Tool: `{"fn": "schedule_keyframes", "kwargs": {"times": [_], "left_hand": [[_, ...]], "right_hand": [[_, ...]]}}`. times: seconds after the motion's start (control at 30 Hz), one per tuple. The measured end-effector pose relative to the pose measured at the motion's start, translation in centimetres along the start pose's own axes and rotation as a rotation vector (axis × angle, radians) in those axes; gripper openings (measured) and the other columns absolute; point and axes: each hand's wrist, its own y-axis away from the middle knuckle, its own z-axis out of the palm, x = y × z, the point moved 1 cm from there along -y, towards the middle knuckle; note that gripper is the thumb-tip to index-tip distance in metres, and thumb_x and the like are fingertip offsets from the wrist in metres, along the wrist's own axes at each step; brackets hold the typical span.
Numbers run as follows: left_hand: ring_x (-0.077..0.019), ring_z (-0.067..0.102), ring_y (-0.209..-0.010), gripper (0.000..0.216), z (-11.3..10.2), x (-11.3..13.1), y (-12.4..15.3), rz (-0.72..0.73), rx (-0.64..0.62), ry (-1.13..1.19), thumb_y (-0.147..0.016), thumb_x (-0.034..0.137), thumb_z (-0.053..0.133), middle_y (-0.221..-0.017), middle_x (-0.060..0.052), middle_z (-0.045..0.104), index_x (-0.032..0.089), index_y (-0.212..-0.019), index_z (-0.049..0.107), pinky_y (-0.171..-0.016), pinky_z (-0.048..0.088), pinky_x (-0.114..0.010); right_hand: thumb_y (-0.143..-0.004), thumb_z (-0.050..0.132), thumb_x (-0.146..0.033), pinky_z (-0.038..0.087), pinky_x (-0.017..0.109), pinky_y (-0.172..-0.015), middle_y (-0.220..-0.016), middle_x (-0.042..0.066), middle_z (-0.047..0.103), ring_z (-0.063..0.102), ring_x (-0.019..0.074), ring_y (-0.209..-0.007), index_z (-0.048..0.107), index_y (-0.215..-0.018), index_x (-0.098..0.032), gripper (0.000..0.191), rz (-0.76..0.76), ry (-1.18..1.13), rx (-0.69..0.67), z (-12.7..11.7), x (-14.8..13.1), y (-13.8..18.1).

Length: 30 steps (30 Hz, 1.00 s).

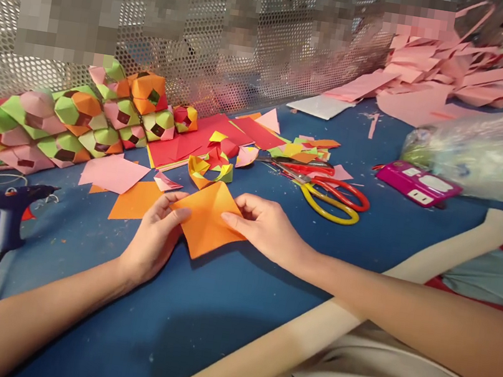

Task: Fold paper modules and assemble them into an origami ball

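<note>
A square sheet of orange paper with faint crease lines is held just above the blue table. My left hand pinches its left corner, thumb on top. Opposite, my right hand grips the right corner in the same way, its fingers partly hidden under the sheet. Beyond the sheet lie small folded paper pieces in orange, yellow and green. Another orange sheet and pink sheets rest left of my hands.
Folded paper balls are stacked along the perforated metal screen. Scissors with red and yellow handles lie to the right. A glue gun stands at left. A purple box, a plastic bag and pink paper strips occupy the right.
</note>
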Motion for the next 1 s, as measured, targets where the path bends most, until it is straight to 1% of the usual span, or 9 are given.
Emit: {"fn": "schedule_keyframes", "kwargs": {"times": [0.13,0.2,0.27,0.43,0.5,0.6,0.7,0.87,1.0], "left_hand": [[-0.0193,0.068,-0.09,0.042,0.4,0.3,0.2,-0.086,0.056,0.085,-0.07,0.015,0.073,-0.09,0.0,0.068,0.023,-0.107,0.055,-0.088,0.051,-0.036],[-0.0186,0.068,-0.091,0.049,0.5,0.3,0.4,-0.103,0.095,0.118,-0.071,0.012,0.071,-0.094,0.0,0.068,0.025,-0.115,0.054,-0.089,0.052,-0.036],[-0.0192,0.069,-0.091,0.05,0.5,0.3,0.6,-0.116,0.102,0.139,-0.072,0.012,0.069,-0.098,-0.001,0.07,0.025,-0.117,0.054,-0.089,0.052,-0.036],[-0.0225,0.07,-0.091,0.032,0.5,-0.3,0.5,-0.146,0.018,0.08,-0.071,0.017,0.07,-0.095,-0.004,0.073,0.019,-0.103,0.063,-0.087,0.054,-0.036],[-0.0225,0.071,-0.09,0.028,0.3,-0.5,0.4,-0.125,0.014,0.067,-0.072,0.018,0.07,-0.096,-0.005,0.074,0.018,-0.099,0.064,-0.086,0.054,-0.036],[-0.022,0.071,-0.088,0.023,0.2,-0.6,0.2,-0.107,0.044,0.076,-0.072,0.016,0.069,-0.097,-0.005,0.074,0.017,-0.094,0.064,-0.084,0.055,-0.035],[-0.0222,0.071,-0.089,0.021,0.3,-0.6,0.1,-0.106,0.046,0.081,-0.073,0.015,0.068,-0.097,-0.005,0.074,0.017,-0.092,0.064,-0.084,0.055,-0.035],[-0.0224,0.07,-0.09,0.023,0.4,-0.6,0.4,-0.091,-0.006,0.051,-0.073,0.017,0.069,-0.096,-0.005,0.073,0.017,-0.095,0.062,-0.084,0.054,-0.035],[-0.023,0.07,-0.092,0.019,0.2,-0.6,0.2,-0.069,0.04,0.049,-0.072,0.016,0.07,-0.087,-0.002,0.073,0.018,-0.088,0.06,-0.085,0.054,-0.035]], "right_hand": [[-0.08,0.059,-0.035,0.039,0.025,-0.058,-0.071,-0.001,0.057,0.049,0.0122,-0.064,0.055,-0.077,-0.017,0.018,0.005,-0.022,-0.007,0.3,0.0,0.0],[-0.08,0.059,-0.035,0.04,0.025,-0.058,-0.071,-0.001,0.056,0.049,0.0121,-0.064,0.054,-0.077,-0.018,0.018,-0.007,-0.022,0.013,0.4,-0.1,0.1],[-0.081,0.059,-0.035,0.04,0.025,-0.058,-0.072,-0.001,0.056,0.049,0.0121,-0.064,0.054,-0.077,-0.018,0.018,-0.009,-0.026,0.02,0.5,-0.2,0.1],[-0.081,0.06,-0.03,0.044,0.026,-0.063,-0.078,0.001,0.061,0.055,0.0139,-0.07,0.055,-0.08,-0.018,0.013,0.012,-0.058,-0.044,0.6,-0.2,0.1],[-0.081,0.06,-0.029,0.046,0.026,-0.065,-0.082,0.002,0.064,0.057,0.0146,-0.073,0.056,-0.082,-0.018,0.012,0.011,-0.071,-0.06,0.7,-0.3,0.1],[-0.081,0.06,-0.029,0.045,0.026,-0.064,-0.079,0.001,0.063,0.056,0.0142,-0.071,0.057,-0.08,-0.017,0.012,0.01,-0.046,-0.063,0.7,-0.4,0.1],[-0.081,0.059,-0.029,0.044,0.025,-0.062,-0.078,0.001,0.063,0.056,0.014,-0.07,0.058,-0.08,-0.017,0.013,0.009,-0.027,-0.065,0.7,-0.6,0.2],[-0.082,0.058,-0.029,0.046,0.026,-0.065,-0.085,0.003,0.067,0.059,0.0155,-0.075,0.062,-0.086,-0.016,0.014,-0.004,-0.044,-0.083,0.6,-1.1,0.2],[-0.081,0.059,-0.029,0.045,0.025,-0.062,-0.082,0.003,0.067,0.059,0.0156,-0.073,0.062,-0.083,-0.015,0.014,0.009,-0.028,-0.095,0.6,-1.6,-0.4]]}}
